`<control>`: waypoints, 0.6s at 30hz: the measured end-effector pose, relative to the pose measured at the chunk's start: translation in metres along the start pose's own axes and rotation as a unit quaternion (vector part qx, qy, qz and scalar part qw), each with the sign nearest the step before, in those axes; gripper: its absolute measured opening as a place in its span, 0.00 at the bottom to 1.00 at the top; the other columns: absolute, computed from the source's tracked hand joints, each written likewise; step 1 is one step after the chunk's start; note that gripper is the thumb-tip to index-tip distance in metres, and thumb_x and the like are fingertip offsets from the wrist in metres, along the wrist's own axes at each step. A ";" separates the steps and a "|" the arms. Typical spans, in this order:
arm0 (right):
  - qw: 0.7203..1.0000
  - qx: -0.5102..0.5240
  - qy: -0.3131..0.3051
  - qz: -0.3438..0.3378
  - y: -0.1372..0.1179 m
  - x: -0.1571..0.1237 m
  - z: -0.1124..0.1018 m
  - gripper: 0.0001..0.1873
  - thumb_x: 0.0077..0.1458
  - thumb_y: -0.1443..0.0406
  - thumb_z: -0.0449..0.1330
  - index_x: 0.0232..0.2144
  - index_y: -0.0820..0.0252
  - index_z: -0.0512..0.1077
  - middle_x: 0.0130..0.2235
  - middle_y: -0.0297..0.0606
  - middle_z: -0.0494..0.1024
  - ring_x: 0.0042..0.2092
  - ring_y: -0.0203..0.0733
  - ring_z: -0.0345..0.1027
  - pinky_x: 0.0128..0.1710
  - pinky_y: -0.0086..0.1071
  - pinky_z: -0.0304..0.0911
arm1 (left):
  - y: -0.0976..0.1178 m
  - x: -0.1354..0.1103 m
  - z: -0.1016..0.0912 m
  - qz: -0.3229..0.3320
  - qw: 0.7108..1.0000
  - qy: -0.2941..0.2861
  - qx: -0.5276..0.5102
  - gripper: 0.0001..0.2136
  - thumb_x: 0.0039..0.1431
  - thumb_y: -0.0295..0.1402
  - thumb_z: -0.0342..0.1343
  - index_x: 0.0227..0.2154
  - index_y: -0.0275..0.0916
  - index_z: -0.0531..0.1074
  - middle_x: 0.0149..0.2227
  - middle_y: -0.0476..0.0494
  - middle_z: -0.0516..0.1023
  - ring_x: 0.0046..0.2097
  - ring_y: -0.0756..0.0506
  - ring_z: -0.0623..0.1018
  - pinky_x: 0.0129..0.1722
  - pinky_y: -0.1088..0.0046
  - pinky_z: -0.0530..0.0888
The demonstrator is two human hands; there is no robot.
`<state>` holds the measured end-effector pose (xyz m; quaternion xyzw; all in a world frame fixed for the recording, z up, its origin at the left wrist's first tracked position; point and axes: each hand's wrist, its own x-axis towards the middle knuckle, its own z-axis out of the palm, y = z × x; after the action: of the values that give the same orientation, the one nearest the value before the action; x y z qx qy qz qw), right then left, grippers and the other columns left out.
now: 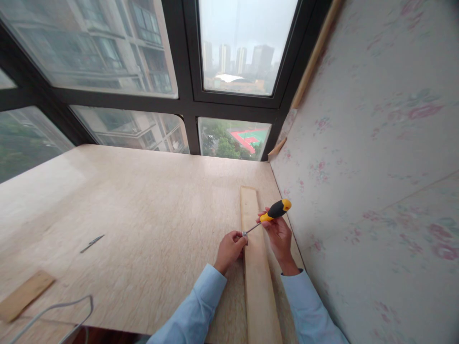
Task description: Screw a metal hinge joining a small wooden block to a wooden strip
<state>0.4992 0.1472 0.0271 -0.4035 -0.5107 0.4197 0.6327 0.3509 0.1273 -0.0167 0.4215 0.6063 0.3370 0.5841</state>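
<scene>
A long pale wooden board [258, 286] lies on the stone-look countertop, running away from me near the wall. My right hand [278, 236] is closed around a yellow-and-black screwdriver [276, 210], its handle tilted up to the right. The shaft slants down to a small metal piece [244, 234] at the board's left edge. My left hand [231, 248] pinches that piece between thumb and fingers, beside the board. The piece is too small for me to tell its exact kind.
To the left on the countertop [143, 215] lies a thin pen-like metal item [92, 243]. A short wood piece [25, 295] and a grey cable [60, 306] are at the near left. Dark-framed windows [188, 105] stand behind; a flowered wall [376, 191] closes the right side.
</scene>
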 end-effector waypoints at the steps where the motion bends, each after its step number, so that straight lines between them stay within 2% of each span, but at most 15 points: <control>1: 1.000 -0.002 -0.001 0.000 0.001 0.000 0.000 0.18 0.54 0.59 0.64 0.46 0.56 0.71 0.41 0.39 0.79 0.37 0.43 0.76 0.42 0.41 0.72 | 0.000 0.000 0.000 -0.001 1.000 0.000 0.000 0.10 0.54 0.34 0.55 0.37 0.34 0.73 0.31 0.43 0.78 0.29 0.48 0.76 0.23 0.78 0.71; 9: 1.000 -0.009 0.001 0.003 0.003 0.000 -0.002 0.19 0.52 0.59 0.66 0.46 0.55 0.71 0.41 0.39 0.80 0.37 0.43 0.77 0.42 0.41 0.73 | 0.002 -0.001 -0.001 -0.002 1.000 0.000 0.000 0.11 0.54 0.33 0.54 0.38 0.34 0.74 0.32 0.43 0.78 0.29 0.47 0.76 0.23 0.77 0.72; 18: 1.000 -0.012 -0.004 0.005 0.004 0.001 -0.004 0.19 0.53 0.59 0.65 0.47 0.55 0.71 0.41 0.39 0.79 0.38 0.44 0.77 0.43 0.42 0.73 | -0.003 0.001 0.000 -0.001 1.000 0.005 0.008 0.11 0.54 0.35 0.56 0.38 0.34 0.74 0.31 0.44 0.79 0.29 0.49 0.76 0.23 0.80 0.71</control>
<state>0.5028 0.1495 0.0230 -0.4125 -0.5158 0.4182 0.6236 0.3511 0.1272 -0.0203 0.4234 0.6124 0.3339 0.5781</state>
